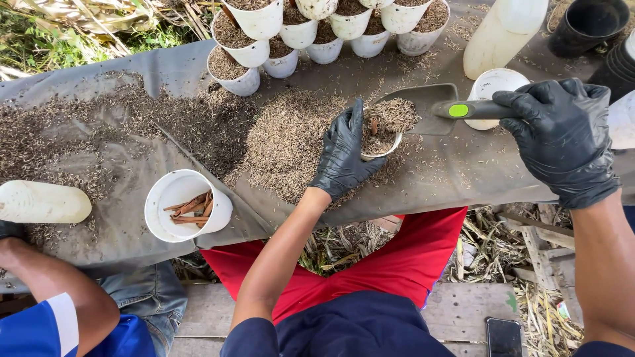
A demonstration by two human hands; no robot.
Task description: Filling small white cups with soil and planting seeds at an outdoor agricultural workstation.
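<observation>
At centre frame, the left hand (344, 155) in a black glove curls its fingers around a small white pot (380, 142), steadying it upright on the grey sheet (456, 175) so husk lands inside, while the right hand (562, 135) has its fingers wrapped tight on the handle of a grey trowel (423, 109) tipped over the pot's mouth. Along the top edge stand about eleven filled white pots (235, 69), grouped apart as finished. At lower left one white pot (187, 205) holds brown sticks beside one white bottle (41, 201), near another person's arm (49, 281).

One head-worn camera looks steeply down from above the grey table sheet (132, 218), close over it, facing its far edge; lap and floor fill the lower frame.
</observation>
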